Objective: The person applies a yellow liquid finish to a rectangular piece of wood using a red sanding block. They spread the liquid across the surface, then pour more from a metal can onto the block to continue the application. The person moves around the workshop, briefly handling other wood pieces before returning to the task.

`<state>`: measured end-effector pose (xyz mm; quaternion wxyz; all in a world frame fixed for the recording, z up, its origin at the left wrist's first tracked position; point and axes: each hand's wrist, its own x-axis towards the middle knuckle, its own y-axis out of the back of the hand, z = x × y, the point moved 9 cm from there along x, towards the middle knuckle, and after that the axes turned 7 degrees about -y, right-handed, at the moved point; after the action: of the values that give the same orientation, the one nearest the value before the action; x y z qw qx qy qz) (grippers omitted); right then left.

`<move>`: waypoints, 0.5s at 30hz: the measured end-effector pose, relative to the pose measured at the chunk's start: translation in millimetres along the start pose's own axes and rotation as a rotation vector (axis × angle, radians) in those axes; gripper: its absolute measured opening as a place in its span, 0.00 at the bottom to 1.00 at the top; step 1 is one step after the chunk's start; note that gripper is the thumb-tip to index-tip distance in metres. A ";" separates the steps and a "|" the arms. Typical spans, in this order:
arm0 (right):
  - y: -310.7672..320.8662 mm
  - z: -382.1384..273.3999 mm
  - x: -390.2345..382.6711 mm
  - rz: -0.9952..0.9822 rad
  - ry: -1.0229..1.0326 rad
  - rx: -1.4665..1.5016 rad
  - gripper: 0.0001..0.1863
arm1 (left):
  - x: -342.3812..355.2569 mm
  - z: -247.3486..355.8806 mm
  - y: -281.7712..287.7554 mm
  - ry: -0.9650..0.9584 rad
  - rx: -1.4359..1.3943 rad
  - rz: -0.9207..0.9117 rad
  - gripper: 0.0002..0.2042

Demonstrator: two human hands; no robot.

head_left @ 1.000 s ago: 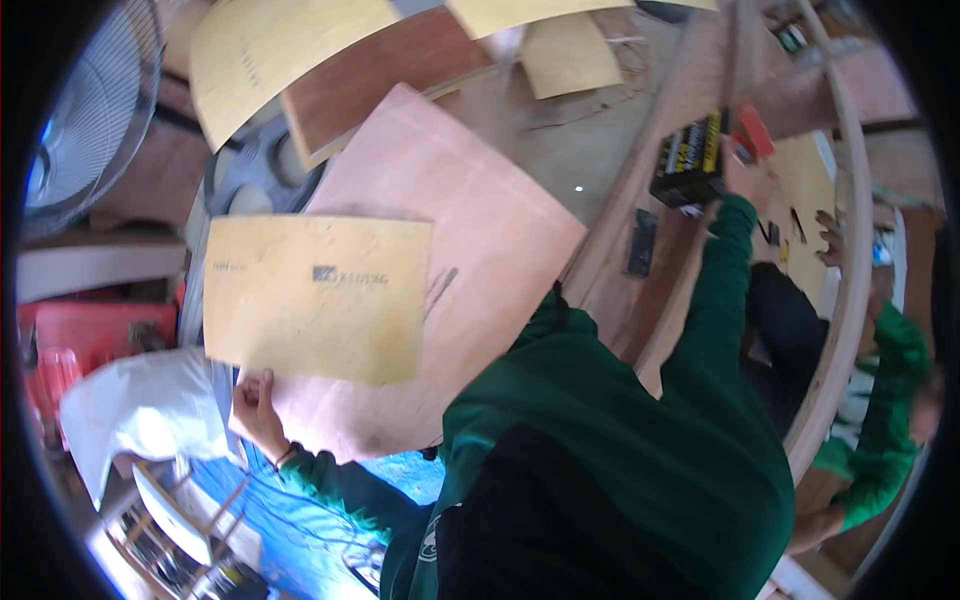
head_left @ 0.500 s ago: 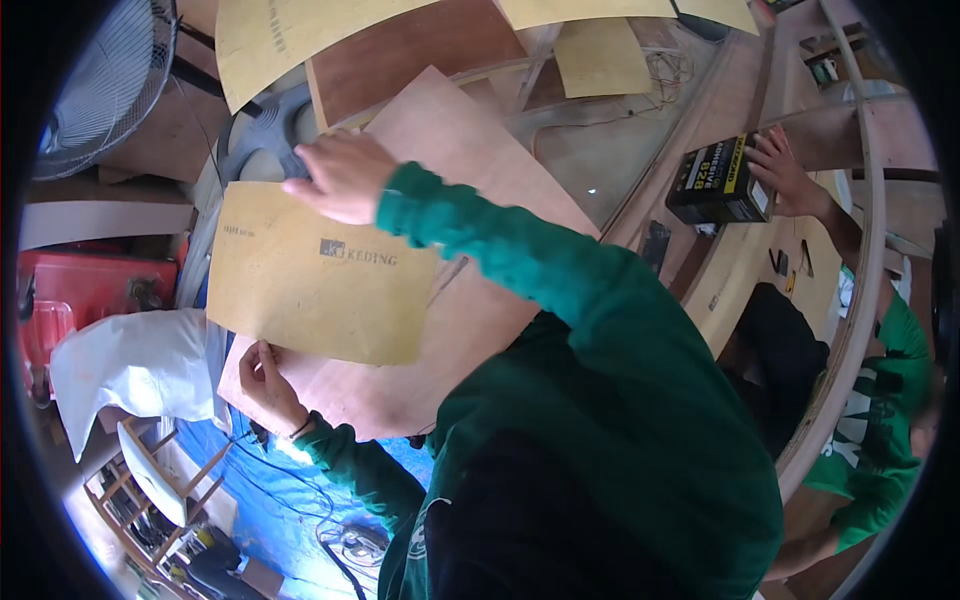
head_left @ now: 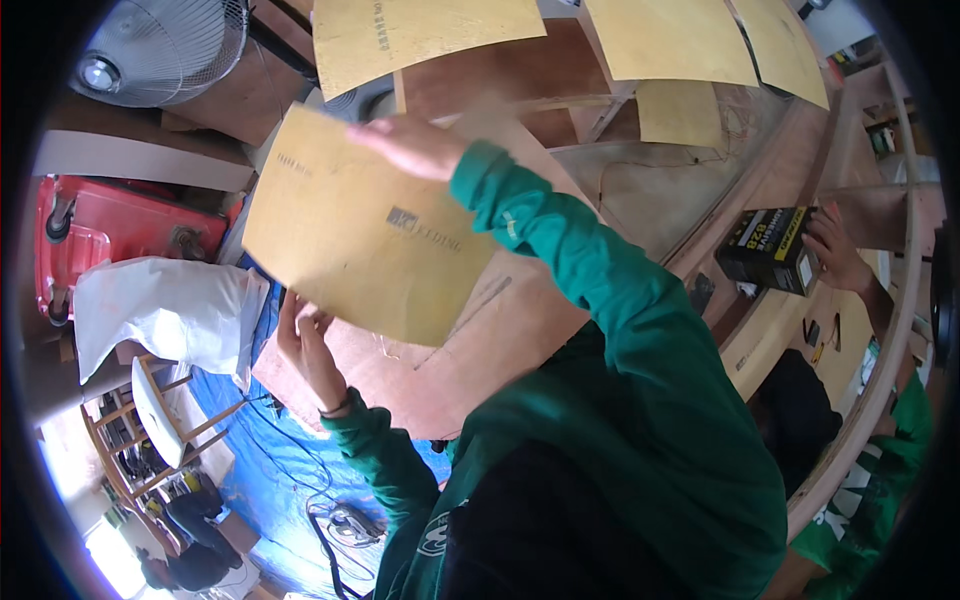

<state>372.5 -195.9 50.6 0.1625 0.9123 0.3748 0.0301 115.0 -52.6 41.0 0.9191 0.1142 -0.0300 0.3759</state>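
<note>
A yellow-tan sheet (head_left: 340, 220) with dark printed marks is tilted and slightly bowed over a pinkish plywood board (head_left: 500, 330). My left hand (head_left: 308, 350) has its fingers closed on the sheet's near left edge. Reaching across from the right, my right hand (head_left: 415, 147) is at the sheet's far edge; motion smears its fingers, so I cannot tell whether they grip. A few loose fibres hang by the sheet's near edge. A dark slot or mark (head_left: 465, 318) shows on the plywood, to the right of the sheet.
More yellow sheets (head_left: 670, 45) lie at the back around a brown panel (head_left: 510, 75). At right, another person's hand (head_left: 835, 250) touches a black-and-yellow box (head_left: 765, 250). A fan (head_left: 160, 50), red cart (head_left: 130, 235), white bag (head_left: 170, 310) and stool (head_left: 155, 410) stand left, with cables on blue sheeting (head_left: 270, 490).
The yellow sheet has lifted and tilted, with both my hands moving along with it. The whole view has shifted, so the surroundings sit further right in the picture.
</note>
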 end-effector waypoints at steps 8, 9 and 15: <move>138.7 116.4 -17.8 0.326 -0.264 0.883 0.28 | 105.6 16.1 -150.1 -0.073 0.065 -0.449 0.19; 161.9 138.9 -22.4 0.384 -0.271 0.918 0.29 | 112.9 27.3 -176.3 -0.128 0.124 -0.509 0.19; 257.2 219.1 -4.4 0.524 -0.232 0.970 0.46 | 205.7 -52.7 -296.0 -0.267 -0.186 -0.527 0.19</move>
<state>581.4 -430.3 -74.1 -0.2482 0.9425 0.0864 -0.2067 467.2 -104.2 -36.6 0.9794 0.0816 -0.1544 0.1018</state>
